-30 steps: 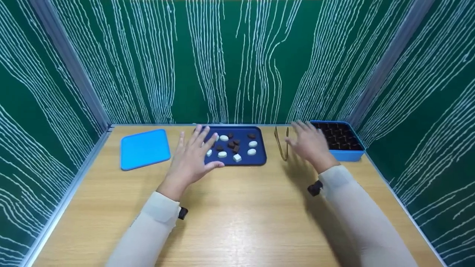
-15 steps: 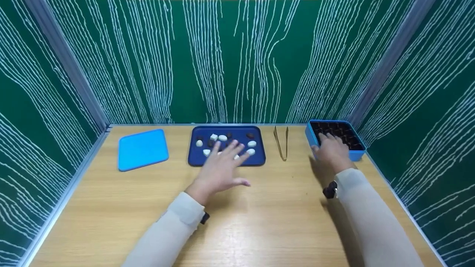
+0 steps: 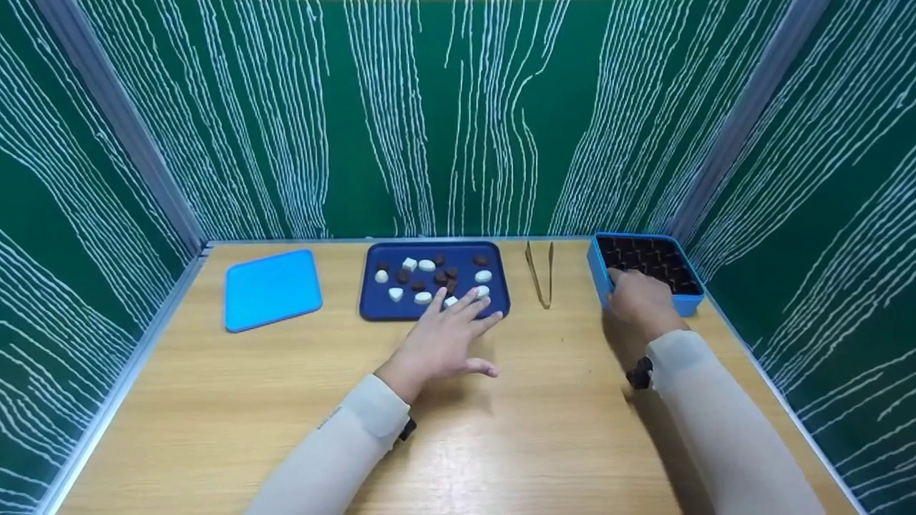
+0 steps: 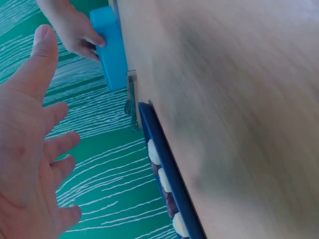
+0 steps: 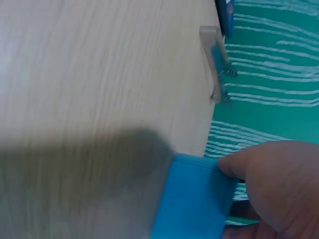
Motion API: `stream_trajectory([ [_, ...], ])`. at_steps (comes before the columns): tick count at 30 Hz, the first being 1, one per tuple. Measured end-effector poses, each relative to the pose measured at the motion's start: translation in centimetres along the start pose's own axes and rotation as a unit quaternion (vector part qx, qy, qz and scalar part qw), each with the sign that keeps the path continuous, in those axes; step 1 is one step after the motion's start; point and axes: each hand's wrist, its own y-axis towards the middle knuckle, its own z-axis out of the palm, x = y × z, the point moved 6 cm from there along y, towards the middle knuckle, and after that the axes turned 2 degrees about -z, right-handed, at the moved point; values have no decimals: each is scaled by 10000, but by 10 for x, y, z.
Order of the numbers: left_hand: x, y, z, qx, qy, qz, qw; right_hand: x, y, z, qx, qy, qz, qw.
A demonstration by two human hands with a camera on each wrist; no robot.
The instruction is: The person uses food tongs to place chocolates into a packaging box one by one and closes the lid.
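Note:
At the right, my right hand grips the near left wall of a blue box fitted with a dark brown divided insert. In the right wrist view its thumb lies on the outside of the blue wall, with the fingers over the rim. My left hand is spread with straight fingers and holds nothing. Its fingertips overlap the front edge of a dark blue tray in the head view. White and brown chocolates, such as a white oval one, lie scattered on the tray.
Gold-coloured tongs lie between the tray and the box. A flat bright blue lid is at the left of the wooden table. Green walls with white lines stand behind and on both sides.
My right hand has moved right, past the tongs, and taken hold of the box's wall. My left hand has drawn back and to the right, from over the tray to its front edge.

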Motion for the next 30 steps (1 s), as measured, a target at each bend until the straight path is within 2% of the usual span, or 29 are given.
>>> stream_trajectory([
  [5, -2, -1, 6, -10, 54, 137, 9999, 16, -19, -7, 89, -454, -361, 9983],
  [12, -10, 0, 10, 67, 94, 189, 9998, 54, -54, -6, 333, -375, -724, 9961],
  [19, -20, 5, 10, 127, -303, 392, 9987, 103, -88, -5, 466, -352, -1333, 9893],
  [26, -26, 7, 5, -175, -108, 724, 9972, 146, -118, -4, 435, -675, -1933, 9778],
  [30, -30, 6, 6, -358, -164, 977, 9944, 173, -135, -4, 216, -843, -2409, 9666],
])
